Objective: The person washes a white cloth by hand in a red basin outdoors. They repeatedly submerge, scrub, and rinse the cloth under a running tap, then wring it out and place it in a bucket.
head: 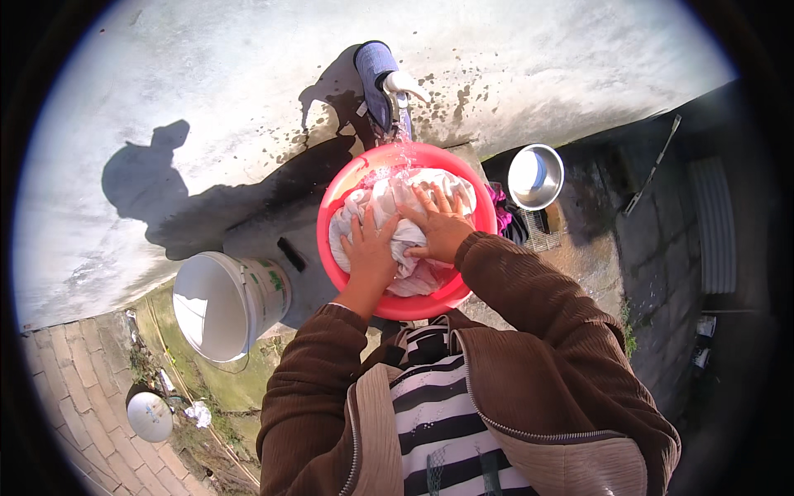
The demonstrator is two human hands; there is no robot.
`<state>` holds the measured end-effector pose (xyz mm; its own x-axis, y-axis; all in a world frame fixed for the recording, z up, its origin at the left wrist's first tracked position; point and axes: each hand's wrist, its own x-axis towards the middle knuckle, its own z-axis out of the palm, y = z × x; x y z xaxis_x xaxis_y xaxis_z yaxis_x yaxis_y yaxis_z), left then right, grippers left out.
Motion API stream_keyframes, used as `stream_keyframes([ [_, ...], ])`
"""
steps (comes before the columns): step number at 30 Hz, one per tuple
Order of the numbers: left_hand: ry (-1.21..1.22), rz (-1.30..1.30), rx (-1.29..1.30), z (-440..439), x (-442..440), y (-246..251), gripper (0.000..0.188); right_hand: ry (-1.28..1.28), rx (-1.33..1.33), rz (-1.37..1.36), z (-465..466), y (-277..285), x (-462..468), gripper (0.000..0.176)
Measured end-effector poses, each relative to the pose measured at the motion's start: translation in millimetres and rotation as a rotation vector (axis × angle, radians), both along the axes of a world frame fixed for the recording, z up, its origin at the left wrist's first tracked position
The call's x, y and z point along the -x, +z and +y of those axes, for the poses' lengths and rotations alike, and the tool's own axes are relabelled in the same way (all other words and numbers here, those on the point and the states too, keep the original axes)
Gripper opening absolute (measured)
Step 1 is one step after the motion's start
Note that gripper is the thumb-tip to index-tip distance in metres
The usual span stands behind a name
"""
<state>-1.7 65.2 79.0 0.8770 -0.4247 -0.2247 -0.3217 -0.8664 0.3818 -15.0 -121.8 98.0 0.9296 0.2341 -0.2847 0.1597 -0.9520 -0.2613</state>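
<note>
A red plastic basin [406,308] stands in front of me, holding wet white cloth [406,239]. Both of my hands lie on that cloth with fingers spread, my left hand [371,248] on its left part and my right hand [439,224] on its right part. Neither is seen to grip a fold; the palms are hidden. Above the basin's far rim is a tap with a white lever handle [406,85], its pipe wrapped in blue fabric [375,59]. Water runs from it into the basin.
A white plastic bucket [267,288] stands left of the basin, near a dark brush [291,254]. To the right are a metal bowl [552,177], pink and dark cloth [501,208] and a wire rack [538,232]. A pale wall [248,74] rises behind the tap.
</note>
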Motion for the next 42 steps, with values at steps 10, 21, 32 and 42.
stream_keyframes([
  [10,-0.013,0.105,-0.118,-22.3,-27.3,-42.8,0.068,0.018,0.054,0.131,-2.3,-33.3,-21.0,0.091],
  [21,-0.406,0.299,0.104,27.1,-19.6,-96.0,0.039,-0.021,0.127,0.740,-4.5,-88.8,-36.1,0.054],
  [32,-0.007,-0.191,0.056,-5.5,-36.5,-52.4,0.061,0.049,0.048,-0.082,-9.9,-23.6,-46.8,0.077],
  [42,-0.039,0.404,-0.290,-21.1,-50.2,-93.2,0.072,0.075,0.190,0.516,4.1,-87.5,-53.8,0.060],
])
